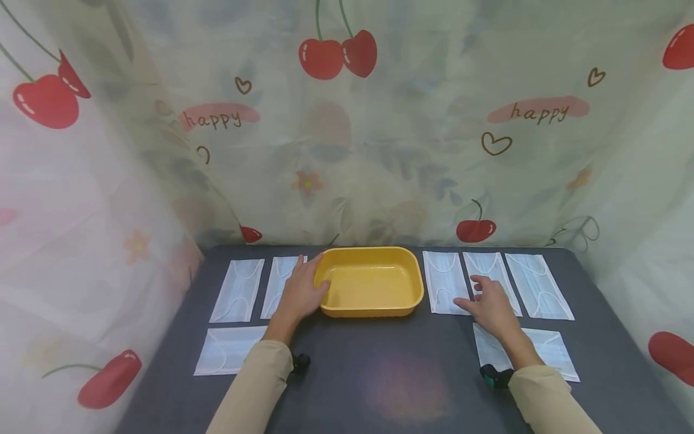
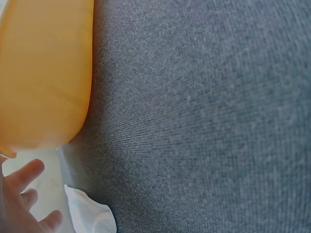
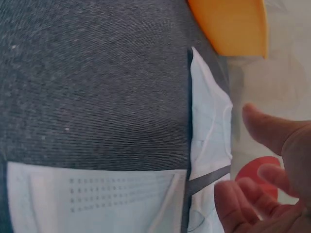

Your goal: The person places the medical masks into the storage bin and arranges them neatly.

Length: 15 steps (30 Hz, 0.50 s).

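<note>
Dark tabletop bears an empty yellow basin, left fingers and right fingers loose.

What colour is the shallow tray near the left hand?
The tray is plain yellow; the head view shows it best.

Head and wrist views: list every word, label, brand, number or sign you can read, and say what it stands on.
"happy": left pink patch on the cherry-print curtain
"happy": right pink patch on the same curtain
No words, brands or numbers can be read on the face masks or yellow plastic tray.
Any marking on the wrist cameras is too small to read.
</note>
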{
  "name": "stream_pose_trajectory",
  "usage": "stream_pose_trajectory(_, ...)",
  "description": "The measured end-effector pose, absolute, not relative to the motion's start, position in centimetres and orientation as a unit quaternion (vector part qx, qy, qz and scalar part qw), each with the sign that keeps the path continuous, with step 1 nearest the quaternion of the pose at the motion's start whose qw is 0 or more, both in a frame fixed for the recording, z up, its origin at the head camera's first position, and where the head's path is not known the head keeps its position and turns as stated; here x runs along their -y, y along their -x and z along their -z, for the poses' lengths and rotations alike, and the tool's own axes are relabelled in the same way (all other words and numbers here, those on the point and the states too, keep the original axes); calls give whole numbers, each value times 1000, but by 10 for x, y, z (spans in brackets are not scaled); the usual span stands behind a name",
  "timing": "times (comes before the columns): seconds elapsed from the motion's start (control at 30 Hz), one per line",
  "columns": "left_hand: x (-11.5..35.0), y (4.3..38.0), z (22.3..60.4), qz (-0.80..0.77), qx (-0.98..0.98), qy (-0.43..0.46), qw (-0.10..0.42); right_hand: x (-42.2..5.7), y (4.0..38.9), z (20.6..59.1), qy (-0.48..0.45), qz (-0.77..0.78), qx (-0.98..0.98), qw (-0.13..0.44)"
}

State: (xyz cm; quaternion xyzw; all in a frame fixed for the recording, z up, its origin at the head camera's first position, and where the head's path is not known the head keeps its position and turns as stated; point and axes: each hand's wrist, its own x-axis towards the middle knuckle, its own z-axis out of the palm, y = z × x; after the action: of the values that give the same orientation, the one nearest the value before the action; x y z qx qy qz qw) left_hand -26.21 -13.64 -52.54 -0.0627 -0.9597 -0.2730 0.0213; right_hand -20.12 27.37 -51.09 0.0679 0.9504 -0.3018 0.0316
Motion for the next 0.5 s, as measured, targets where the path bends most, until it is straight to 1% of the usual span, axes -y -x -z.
stream_pose_trajectory(0.23, 136, 262, 524, 256, 963, 75, 32, -272, 199, 520, -85, 292, -952, 39)
stream_pose_trajectory(0.5, 137, 261, 523, 250, 965, 76, 34, -265, 201, 528, -95, 296, -950, 17)
